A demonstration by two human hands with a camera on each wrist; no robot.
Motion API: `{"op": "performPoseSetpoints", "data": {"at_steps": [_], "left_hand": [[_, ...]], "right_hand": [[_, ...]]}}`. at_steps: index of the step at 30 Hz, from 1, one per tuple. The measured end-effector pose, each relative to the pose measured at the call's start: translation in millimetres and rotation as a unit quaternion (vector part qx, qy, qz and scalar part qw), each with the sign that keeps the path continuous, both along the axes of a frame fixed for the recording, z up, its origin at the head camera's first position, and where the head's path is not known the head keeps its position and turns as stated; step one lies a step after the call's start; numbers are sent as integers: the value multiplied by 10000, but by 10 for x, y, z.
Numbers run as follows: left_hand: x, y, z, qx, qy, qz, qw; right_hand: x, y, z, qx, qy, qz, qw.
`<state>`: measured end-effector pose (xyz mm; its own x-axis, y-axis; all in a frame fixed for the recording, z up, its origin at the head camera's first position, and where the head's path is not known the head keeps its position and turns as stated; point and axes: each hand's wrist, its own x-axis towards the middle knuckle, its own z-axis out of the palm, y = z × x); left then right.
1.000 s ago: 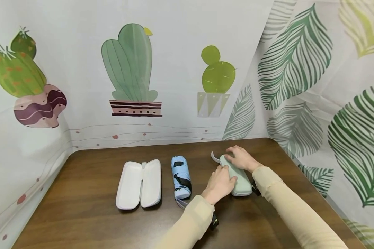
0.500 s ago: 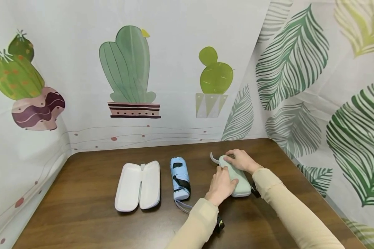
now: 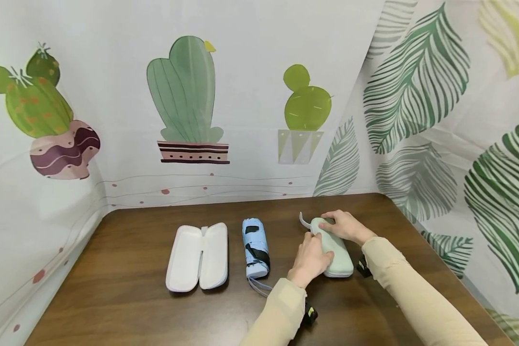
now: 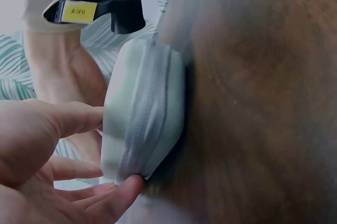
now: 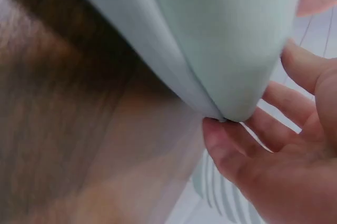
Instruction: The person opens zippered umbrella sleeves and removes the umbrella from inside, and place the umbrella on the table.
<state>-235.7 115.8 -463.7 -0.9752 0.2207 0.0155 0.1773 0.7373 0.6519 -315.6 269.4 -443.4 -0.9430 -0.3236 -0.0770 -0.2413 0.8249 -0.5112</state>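
A mint-green zippered case [image 3: 339,258] lies closed on the right part of the table, a pale strap [image 3: 303,220] at its far end. My left hand [image 3: 310,258] grips its left side, thumb on the upper face and fingers at the edge. At the far end, my right hand [image 3: 345,226] holds the case with thumb above and fingers curled around the tip. The left wrist view shows the grey zipper band [image 4: 150,103] running along the case's side. Fingertips [image 5: 216,132] of the right hand reach under the seam in the right wrist view.
Left of the case lies a folded light-blue umbrella [image 3: 252,244] with black patches and a cord [image 3: 259,286]. Farther left, a white-lined case [image 3: 214,259] lies spread open. A printed cloth [image 3: 251,86] hangs behind the brown table [image 3: 125,269].
The head view has swayed slightly, shifting the scene a little to the right since half a second ago. Both hands stay on the mint-green case, which lies in about the same place.
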Motion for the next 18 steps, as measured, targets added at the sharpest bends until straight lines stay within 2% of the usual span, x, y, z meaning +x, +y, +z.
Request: {"op": "performPoseSetpoints", "data": {"at_steps": [8,12,18], "left_hand": [[-23,-97,63,-154,-225,-355,9990],[-47,-124,69,-28,-330,-311,9990],[-67,-88,53,179,-256,-160,9994]], "right_hand": [[29,20,64,293,-12,112,9995],[-4,27,105,588,8,195,9981],[-114,-25,193,1123,-494,68,9924]]}}
